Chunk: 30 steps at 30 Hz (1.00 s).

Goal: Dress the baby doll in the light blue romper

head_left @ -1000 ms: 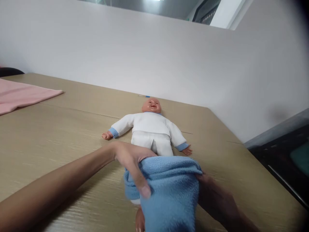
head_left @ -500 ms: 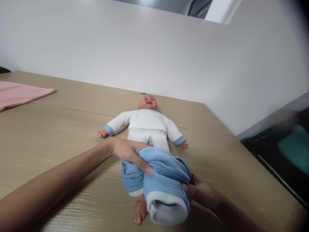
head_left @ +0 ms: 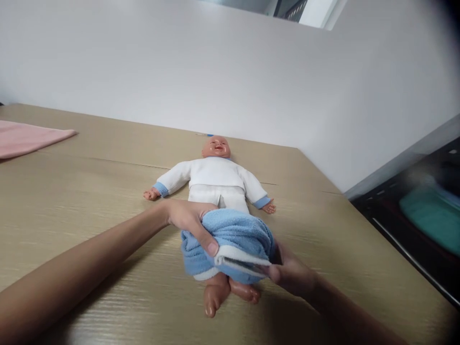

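My left hand, thumb pressed down and fingertips hidden, held fleecy blue pants bunched over a doll's legs on the table; my right hand pinched their white cuff. Pink cloth lay far left; the pants blocked my view of the doll's knees. Both feet showed, against one half a second earlier.

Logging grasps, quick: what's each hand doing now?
Left hand: holding the bunched blue trousers, thumb on top.
Right hand: holding the same trousers by the white cuff.
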{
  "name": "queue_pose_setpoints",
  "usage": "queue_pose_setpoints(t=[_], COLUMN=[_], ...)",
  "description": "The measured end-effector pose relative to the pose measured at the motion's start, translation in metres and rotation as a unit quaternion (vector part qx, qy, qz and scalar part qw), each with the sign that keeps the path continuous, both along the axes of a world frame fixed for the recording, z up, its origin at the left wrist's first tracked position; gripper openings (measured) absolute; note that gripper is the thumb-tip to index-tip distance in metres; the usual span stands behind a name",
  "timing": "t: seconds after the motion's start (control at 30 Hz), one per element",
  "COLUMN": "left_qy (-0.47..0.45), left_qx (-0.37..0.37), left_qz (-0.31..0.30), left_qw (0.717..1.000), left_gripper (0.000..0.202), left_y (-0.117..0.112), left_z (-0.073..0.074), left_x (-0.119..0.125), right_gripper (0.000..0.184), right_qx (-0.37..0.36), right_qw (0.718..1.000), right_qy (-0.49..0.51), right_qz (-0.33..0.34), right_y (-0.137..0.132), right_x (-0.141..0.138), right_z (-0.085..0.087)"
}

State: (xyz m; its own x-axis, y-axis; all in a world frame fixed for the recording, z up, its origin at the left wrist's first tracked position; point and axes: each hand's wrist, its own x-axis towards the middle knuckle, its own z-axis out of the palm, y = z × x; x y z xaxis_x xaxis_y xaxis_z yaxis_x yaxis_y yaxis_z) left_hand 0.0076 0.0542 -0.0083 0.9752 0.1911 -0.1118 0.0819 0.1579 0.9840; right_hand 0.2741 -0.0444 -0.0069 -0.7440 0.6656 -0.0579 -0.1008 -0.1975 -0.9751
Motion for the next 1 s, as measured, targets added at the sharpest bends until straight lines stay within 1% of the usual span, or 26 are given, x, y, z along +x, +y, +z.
queue_pose_setpoints(t=[0.03,0.07,0.1,0.13,0.17,0.2,0.3,0.37,0.43,0.47,0.5,0.57,0.6,0.67,0.73,0.8,0.9,1.0], left_qy=[-0.001,-0.004,-0.009,-0.016,-0.027,-0.037,-0.040,-0.022,-0.006,0.002,0.012,0.036,0.046,0.064,0.091,0.125,0.180,0.236], left_qx=[0.009,0.018,0.026,0.034,0.041,0.047,0.066,0.072,0.083,0.094,0.110,0.154,0.176,0.227,0.293,0.354,0.415,0.456], left_qz=[0.003,0.009,0.015,0.018,0.017,0.012,-0.012,0.006,0.043,0.065,0.083,0.115,0.129,0.149,0.168,0.170,0.156,0.151], left_qw=[1.000,1.000,1.000,0.999,0.999,0.998,0.997,0.997,0.996,0.993,0.990,0.981,0.975,0.960,0.937,0.911,0.878,0.845], left_gripper=[0.045,0.043,0.042,0.043,0.043,0.043,0.035,0.031,0.039,0.043,0.041,0.015,0.006,0.006,0.016,0.021,0.027,0.037], left_y=[0.000,0.000,0.000,-0.001,-0.001,-0.002,-0.005,-0.008,-0.013,-0.015,-0.018,-0.024,-0.027,-0.033,-0.039,-0.045,-0.055,-0.061], left_z=[0.000,0.000,0.001,0.001,0.002,0.004,0.011,0.015,0.020,0.022,0.025,0.030,0.032,0.036,0.037,0.038,0.038,0.038], left_x=[0.000,-0.001,-0.001,-0.001,0.000,0.000,0.003,0.005,0.010,0.013,0.016,0.022,0.025,0.029,0.031,0.033,0.036,0.038], right_gripper=[0.061,0.053,0.049,0.049,0.049,0.046,0.035,0.037,0.040,0.040,0.040,0.040,0.043,0.051,0.058,0.060,0.059,0.052], right_qx=[-0.001,0.006,0.024,0.055,0.093,0.131,0.213,0.238,0.224,0.201,0.168,0.099,0.072,0.038,0.023,0.014,0.017,0.067], right_qw=[1.000,0.999,0.996,0.988,0.975,0.961,0.929,0.912,0.902,0.901,0.901,0.903,0.904,0.903,0.891,0.878,0.865,0.848], right_qy=[-0.009,-0.025,-0.042,-0.057,-0.069,-0.077,-0.080,-0.080,-0.091,-0.103,-0.119,-0.150,-0.164,-0.189,-0.213,-0.230,-0.251,-0.278], right_qz=[0.002,-0.024,-0.073,-0.136,-0.192,-0.231,-0.290,-0.325,-0.357,-0.372,-0.382,-0.390,-0.388,-0.384,-0.401,-0.420,-0.435,-0.447], right_y=[0.000,0.000,0.000,0.000,0.001,0.002,0.007,0.008,0.005,0.001,-0.005,-0.021,-0.031,-0.050,-0.066,-0.080,-0.097,-0.110], right_x=[0.000,0.001,0.002,0.003,0.005,0.006,0.008,0.007,0.002,-0.001,-0.005,-0.012,-0.014,-0.017,-0.017,-0.017,-0.021,-0.027], right_z=[0.000,-0.001,-0.002,-0.004,-0.006,-0.009,-0.012,-0.010,-0.004,-0.001,0.002,0.005,0.005,0.000,-0.006,-0.010,-0.004,0.004])
